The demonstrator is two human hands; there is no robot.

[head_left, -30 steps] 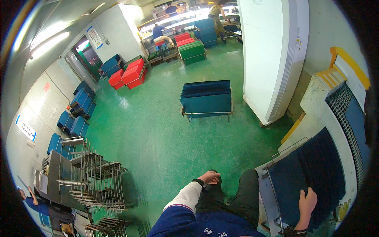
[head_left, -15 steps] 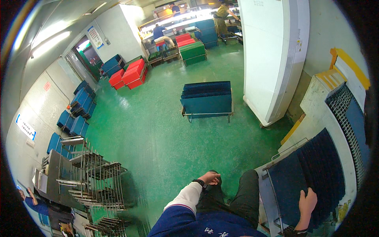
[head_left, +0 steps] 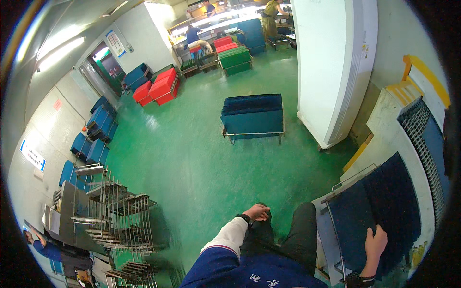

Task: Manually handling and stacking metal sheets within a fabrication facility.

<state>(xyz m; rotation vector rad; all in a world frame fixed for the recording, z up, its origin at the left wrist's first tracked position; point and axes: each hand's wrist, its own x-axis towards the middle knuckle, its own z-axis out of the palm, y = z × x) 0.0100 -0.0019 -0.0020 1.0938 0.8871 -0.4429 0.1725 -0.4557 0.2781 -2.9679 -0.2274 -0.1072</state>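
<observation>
My right hand (head_left: 376, 242) is at the stack of dark blue panels (head_left: 353, 216) standing in a metal rack on my right. Its thumb lies against a panel face and its fingers are bent round an edge, their tips hidden. My left hand (head_left: 257, 212), with a dark watch on the wrist, lies over my left knee. Its fingers are curled and hold nothing that I can see.
A wire rack of blue panels (head_left: 252, 125) stands on the green floor ahead. Metal frames (head_left: 120, 216) crowd the left. A tall white cabinet (head_left: 331, 72) and a machine with a mesh belt (head_left: 422, 129) flank the right. Red bins (head_left: 163, 87) and several people are farther back.
The panels by my right hand look flatter, with fewer separate edges showing. My left hand stays on my knee. At the back right, a person stands more upright.
</observation>
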